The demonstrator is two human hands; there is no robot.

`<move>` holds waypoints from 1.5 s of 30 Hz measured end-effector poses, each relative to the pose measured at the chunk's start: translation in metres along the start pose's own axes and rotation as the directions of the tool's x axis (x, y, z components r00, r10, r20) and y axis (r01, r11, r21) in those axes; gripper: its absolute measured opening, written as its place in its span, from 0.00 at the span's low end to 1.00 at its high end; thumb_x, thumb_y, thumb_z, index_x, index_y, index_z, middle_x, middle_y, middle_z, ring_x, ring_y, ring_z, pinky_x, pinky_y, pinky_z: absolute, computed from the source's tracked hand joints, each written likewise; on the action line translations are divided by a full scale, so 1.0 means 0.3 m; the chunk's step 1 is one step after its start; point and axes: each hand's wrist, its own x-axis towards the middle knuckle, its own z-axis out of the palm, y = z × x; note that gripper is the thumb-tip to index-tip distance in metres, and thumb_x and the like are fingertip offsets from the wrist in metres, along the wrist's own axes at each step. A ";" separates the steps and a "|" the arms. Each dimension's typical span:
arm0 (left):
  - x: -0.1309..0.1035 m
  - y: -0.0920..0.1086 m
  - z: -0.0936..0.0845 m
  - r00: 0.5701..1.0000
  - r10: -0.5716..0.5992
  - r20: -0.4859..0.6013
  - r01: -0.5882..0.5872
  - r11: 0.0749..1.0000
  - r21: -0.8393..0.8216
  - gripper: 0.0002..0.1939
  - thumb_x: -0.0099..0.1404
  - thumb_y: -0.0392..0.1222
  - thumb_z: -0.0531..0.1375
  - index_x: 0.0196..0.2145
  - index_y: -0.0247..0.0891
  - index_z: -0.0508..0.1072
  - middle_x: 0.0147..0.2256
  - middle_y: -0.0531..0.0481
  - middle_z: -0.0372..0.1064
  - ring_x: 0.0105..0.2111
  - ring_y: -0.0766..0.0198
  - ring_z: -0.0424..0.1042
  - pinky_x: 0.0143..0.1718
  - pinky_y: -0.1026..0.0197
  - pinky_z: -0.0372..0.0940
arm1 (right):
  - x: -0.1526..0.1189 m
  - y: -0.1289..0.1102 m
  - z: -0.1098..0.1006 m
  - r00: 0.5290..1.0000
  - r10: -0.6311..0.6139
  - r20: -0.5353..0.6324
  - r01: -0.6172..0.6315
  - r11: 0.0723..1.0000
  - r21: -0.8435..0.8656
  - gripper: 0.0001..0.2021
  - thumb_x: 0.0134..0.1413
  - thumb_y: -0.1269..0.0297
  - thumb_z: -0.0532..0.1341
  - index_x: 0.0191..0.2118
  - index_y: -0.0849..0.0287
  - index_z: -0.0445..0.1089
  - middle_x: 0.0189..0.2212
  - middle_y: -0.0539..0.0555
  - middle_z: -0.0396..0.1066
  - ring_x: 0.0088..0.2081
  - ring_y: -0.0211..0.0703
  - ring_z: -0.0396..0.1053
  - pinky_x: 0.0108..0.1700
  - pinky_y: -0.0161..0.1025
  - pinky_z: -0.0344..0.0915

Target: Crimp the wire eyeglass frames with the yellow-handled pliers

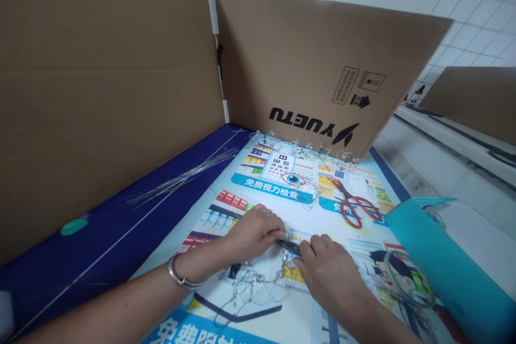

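Near the middle of the printed sheet (pixel 290 220), my right hand (pixel 330 269) is wrapped round small dark pliers (pixel 289 248). Their tip points left and meets the fingertips of my left hand (pixel 256 231). My left hand is pinched closed at the pliers' tip; whatever it holds is too small to make out. A silver bangle (pixel 179 274) is on my left wrist. Beneath my hands lies a loose tangle of thin wire with clear beads (pixel 258 285).
Red-handled scissors (pixel 357 207) lie beyond my right hand. Cardboard panels (pixel 322 59) stand behind and left. More beaded wire (pixel 310 150) lines the back panel. Straight wires (pixel 185 174) lie left, a wire coil (pixel 409 279) right, beside a teal folder (pixel 451 263).
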 end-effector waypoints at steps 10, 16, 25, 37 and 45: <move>-0.004 -0.002 0.007 1.000 -0.016 -0.005 0.016 0.999 0.032 0.08 0.64 0.38 0.54 0.30 0.38 0.72 0.25 0.52 0.71 0.29 0.64 0.68 0.38 0.60 0.57 | -0.003 0.002 0.002 1.000 -0.027 -0.009 0.027 0.999 -0.021 0.05 0.57 0.62 0.54 0.34 0.57 0.63 0.28 0.53 0.63 0.32 0.45 0.58 0.29 0.40 0.46; 0.000 0.006 0.006 1.000 -0.025 -0.007 0.026 0.997 0.067 0.10 0.64 0.38 0.53 0.29 0.38 0.72 0.25 0.51 0.70 0.29 0.63 0.68 0.37 0.60 0.58 | 0.000 0.001 -0.004 1.000 -0.022 0.008 0.022 1.000 -0.017 0.05 0.57 0.63 0.54 0.33 0.57 0.63 0.28 0.53 0.63 0.32 0.45 0.58 0.29 0.40 0.46; -0.004 0.004 0.009 1.000 -0.003 -0.006 0.003 0.998 0.058 0.09 0.64 0.38 0.53 0.30 0.37 0.72 0.26 0.50 0.71 0.31 0.62 0.68 0.37 0.60 0.58 | -0.007 -0.005 -0.006 0.998 -0.033 0.051 0.033 0.999 -0.007 0.06 0.59 0.65 0.51 0.33 0.57 0.63 0.28 0.53 0.64 0.31 0.45 0.59 0.28 0.40 0.46; -0.003 0.006 0.005 1.000 0.000 -0.003 0.000 0.999 0.050 0.10 0.64 0.38 0.52 0.30 0.37 0.72 0.26 0.50 0.70 0.31 0.62 0.68 0.37 0.60 0.59 | -0.012 -0.011 0.008 0.999 -0.040 0.003 0.040 0.998 -0.037 0.05 0.58 0.66 0.53 0.31 0.58 0.62 0.26 0.53 0.63 0.30 0.44 0.60 0.25 0.39 0.44; -0.007 0.002 0.005 1.000 0.026 0.006 -0.026 0.999 0.037 0.07 0.63 0.36 0.53 0.31 0.37 0.71 0.27 0.51 0.70 0.31 0.63 0.68 0.38 0.60 0.58 | -0.017 -0.011 0.001 0.996 -0.079 -0.035 0.076 0.993 -0.093 0.07 0.58 0.65 0.53 0.30 0.61 0.62 0.25 0.54 0.64 0.29 0.40 0.61 0.26 0.36 0.49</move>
